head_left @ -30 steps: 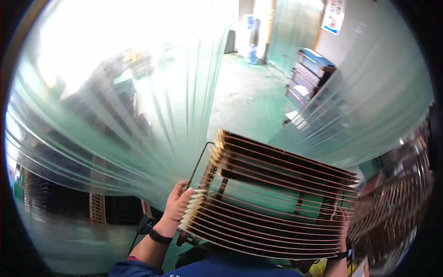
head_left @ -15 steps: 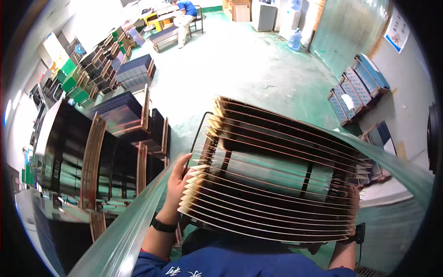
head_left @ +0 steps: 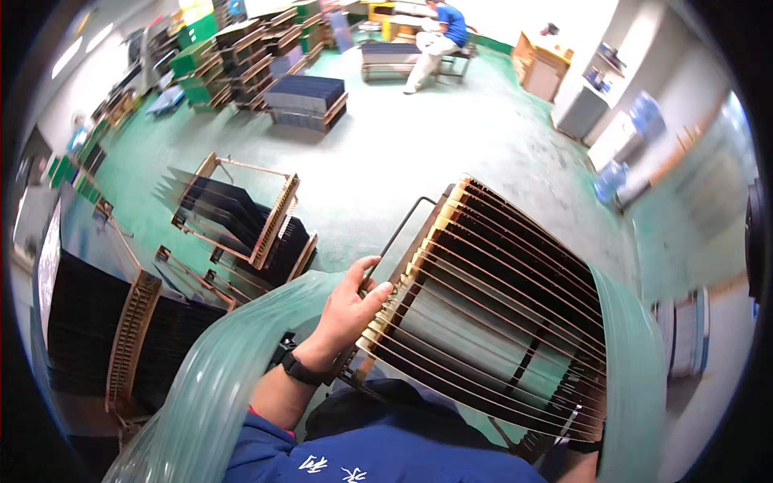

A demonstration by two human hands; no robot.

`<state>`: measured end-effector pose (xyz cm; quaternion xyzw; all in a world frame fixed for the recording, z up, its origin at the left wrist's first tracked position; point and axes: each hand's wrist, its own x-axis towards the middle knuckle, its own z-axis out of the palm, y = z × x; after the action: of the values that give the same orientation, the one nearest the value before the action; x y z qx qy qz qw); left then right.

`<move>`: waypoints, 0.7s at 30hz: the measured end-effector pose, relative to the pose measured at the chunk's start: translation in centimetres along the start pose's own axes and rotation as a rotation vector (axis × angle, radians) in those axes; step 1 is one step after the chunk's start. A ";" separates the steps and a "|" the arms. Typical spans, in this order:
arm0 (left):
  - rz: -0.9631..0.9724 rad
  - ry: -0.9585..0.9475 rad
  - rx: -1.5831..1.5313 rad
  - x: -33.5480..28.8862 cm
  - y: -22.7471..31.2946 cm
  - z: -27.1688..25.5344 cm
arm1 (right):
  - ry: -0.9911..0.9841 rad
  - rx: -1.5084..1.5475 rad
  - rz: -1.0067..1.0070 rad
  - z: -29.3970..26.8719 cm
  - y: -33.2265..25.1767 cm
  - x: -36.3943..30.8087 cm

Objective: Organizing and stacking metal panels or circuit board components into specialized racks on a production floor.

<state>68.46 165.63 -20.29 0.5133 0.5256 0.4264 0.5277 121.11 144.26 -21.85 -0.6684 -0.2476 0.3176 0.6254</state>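
Note:
A slotted rack (head_left: 415,270) with several thin dark sheets (head_left: 523,233) in spaced rows is held up in front of my body, tilted down toward the right. My left hand (head_left: 345,310) is closed on the rack's left end, by its bent black rod (head_left: 398,229), thumb along the slotted bar. At the lower right, my right forearm (head_left: 581,463) reaches the rack's other end. My right hand there is mostly hidden by the sheets and a green plastic strip, but it holds that end. A dark band sits on my left wrist.
Clear green curtain strips (head_left: 213,370) drape over my left arm, and another strip (head_left: 632,346) hangs against the rack's right end. Racks of dark sheets (head_left: 241,213) stand at left. A seated person (head_left: 443,36) is far ahead. Water bottles (head_left: 612,181) stand at right.
My view has turned left, and the room has shifted right across it. The rack now slants more, its right end lower. The curtain strips have slid closer around my arms and the rack.

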 end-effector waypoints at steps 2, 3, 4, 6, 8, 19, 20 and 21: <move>-0.007 0.030 0.006 3.6 1.7 -0.5 | -0.037 -0.040 -0.036 -0.2 0.5 7.5; -0.029 0.064 0.039 5.4 2.0 -1.4 | -0.081 -0.046 -0.033 2.8 0.2 11.0; -0.043 0.119 0.080 7.5 2.4 -2.1 | -0.126 -0.050 -0.033 5.2 0.4 15.0; -0.035 0.162 0.056 13.2 1.0 -2.9 | -0.176 -0.061 -0.045 10.6 -0.4 21.3; -0.030 0.203 0.064 19.3 0.8 -4.1 | -0.214 -0.077 -0.056 16.2 -1.0 27.2; -0.044 0.333 -0.013 49.6 1.9 -15.2 | -0.440 -0.134 -0.160 50.5 -3.0 53.4; -0.042 0.369 -0.063 52.2 2.0 -16.4 | -0.475 -0.148 -0.192 53.7 -2.8 56.2; -0.034 0.384 -0.061 54.5 1.9 -17.7 | -0.512 -0.171 -0.245 56.9 -2.2 59.5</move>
<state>55.64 221.45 -23.36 0.3974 0.6118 0.5234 0.4403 119.72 226.40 -27.41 -0.5821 -0.5018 0.3759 0.5177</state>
